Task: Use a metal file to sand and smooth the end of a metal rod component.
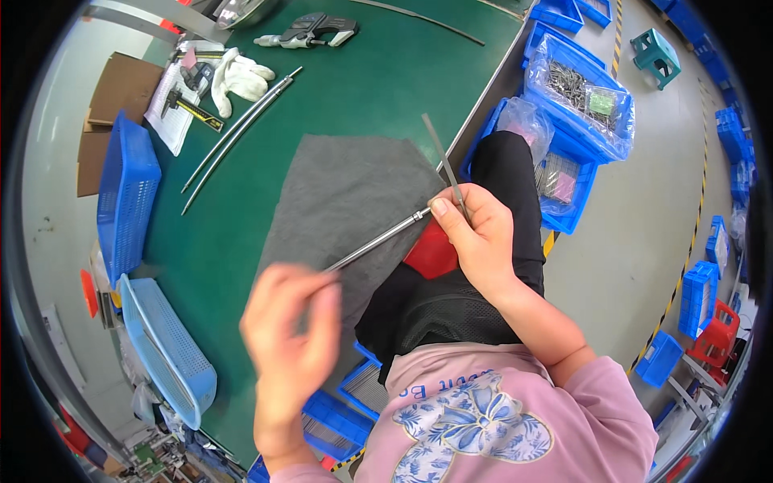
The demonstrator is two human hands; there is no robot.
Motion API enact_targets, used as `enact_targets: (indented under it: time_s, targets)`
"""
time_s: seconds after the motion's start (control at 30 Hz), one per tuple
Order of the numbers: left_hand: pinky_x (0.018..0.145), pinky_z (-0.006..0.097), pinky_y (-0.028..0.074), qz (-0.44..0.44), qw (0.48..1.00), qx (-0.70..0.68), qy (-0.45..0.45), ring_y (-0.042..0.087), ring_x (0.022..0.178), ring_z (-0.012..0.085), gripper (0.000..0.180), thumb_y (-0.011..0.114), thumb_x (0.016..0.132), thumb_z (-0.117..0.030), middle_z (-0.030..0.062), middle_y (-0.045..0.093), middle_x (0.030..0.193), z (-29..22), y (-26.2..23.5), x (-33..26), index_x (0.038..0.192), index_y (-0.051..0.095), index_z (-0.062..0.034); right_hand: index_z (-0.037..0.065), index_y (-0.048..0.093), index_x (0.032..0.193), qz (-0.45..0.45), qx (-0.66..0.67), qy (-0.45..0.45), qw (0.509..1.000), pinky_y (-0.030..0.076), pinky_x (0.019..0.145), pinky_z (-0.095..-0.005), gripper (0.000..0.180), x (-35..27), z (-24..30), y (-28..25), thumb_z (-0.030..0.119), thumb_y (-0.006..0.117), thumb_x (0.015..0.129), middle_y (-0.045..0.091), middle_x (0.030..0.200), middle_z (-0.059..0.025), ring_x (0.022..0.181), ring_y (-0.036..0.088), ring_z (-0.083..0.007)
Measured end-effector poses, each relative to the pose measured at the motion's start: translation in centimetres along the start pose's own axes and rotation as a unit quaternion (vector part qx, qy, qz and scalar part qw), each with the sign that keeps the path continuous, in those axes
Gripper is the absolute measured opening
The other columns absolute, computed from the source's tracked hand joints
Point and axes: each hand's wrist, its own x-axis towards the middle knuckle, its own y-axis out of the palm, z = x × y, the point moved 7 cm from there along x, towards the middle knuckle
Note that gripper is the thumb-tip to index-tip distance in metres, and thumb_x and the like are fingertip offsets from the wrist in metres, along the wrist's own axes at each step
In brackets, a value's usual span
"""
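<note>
A slim metal rod (378, 241) with a stepped, narrower tip slants across my lap and the grey cloth (346, 181). My right hand (483, 233) pinches its tip between thumb and fingers. The same hand also holds a thin flat metal strip, like a file (441, 149), which sticks up past the fingers. My left hand (290, 330) is at the rod's other end, blurred by motion; its fingertips touch or nearly touch the rod, and their grip cannot be made out. Two similar metal rods (241, 129) lie side by side on the green table (386, 88).
A digital micrometer (310, 30), a white glove (240, 79) and a caliper (193, 111) lie on the table. Blue baskets (129, 197) line its left edge. At right stand blue bins (596, 141) holding metal parts, and a green stool (656, 58).
</note>
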Motion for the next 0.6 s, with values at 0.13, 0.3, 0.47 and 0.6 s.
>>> enact_targets:
  time_s: [0.13,0.3,0.47,0.6]
  targets:
    - [0.063,0.036,0.048,0.008,0.992,0.039,0.117,0.058,0.072,0.0264,0.017,0.074,0.073,-0.005,0.0072,0.058,0.083,-1.8,5.9,4.0,0.089,0.068,-0.0050,-0.004,0.059,0.091,-0.011,-0.083,-0.023,0.996,0.045,0.053,-0.0256,0.016,-0.2,0.5,-0.8,0.010,0.056,0.097,0.060,0.067,-0.0052,0.057,0.056,-0.0092]
    - [0.059,0.035,0.047,0.000,0.995,0.010,0.103,0.058,0.069,0.0237,0.015,0.076,0.070,-0.003,0.0051,0.058,0.079,-0.5,6.7,3.8,0.083,0.068,-0.0051,0.000,0.059,0.091,0.037,-0.188,-0.036,0.981,0.049,0.061,-0.0308,0.016,-3.3,0.8,-0.7,0.010,0.049,0.098,0.065,0.078,-0.0126,0.066,0.066,-0.0219]
    - [0.057,0.034,0.046,-0.008,0.995,-0.028,0.098,0.057,0.066,0.0229,0.016,0.076,0.068,-0.001,0.0047,0.057,0.077,0.3,6.8,3.5,0.081,0.068,-0.0043,0.000,0.057,0.095,0.075,-0.233,-0.028,0.969,0.051,0.063,-0.0340,0.012,-3.9,0.3,0.5,0.007,0.047,0.097,0.067,0.083,-0.0145,0.073,0.067,-0.0307]
    - [0.057,0.034,0.046,-0.032,0.992,-0.053,0.107,0.057,0.067,0.0232,0.017,0.076,0.067,0.001,0.0048,0.058,0.078,0.5,6.8,3.2,0.081,0.068,-0.0037,0.000,0.057,0.094,0.075,-0.238,-0.036,0.968,0.051,0.062,-0.0343,0.013,-3.8,0.5,0.7,0.008,0.048,0.097,0.066,0.081,-0.0146,0.071,0.067,-0.0313]
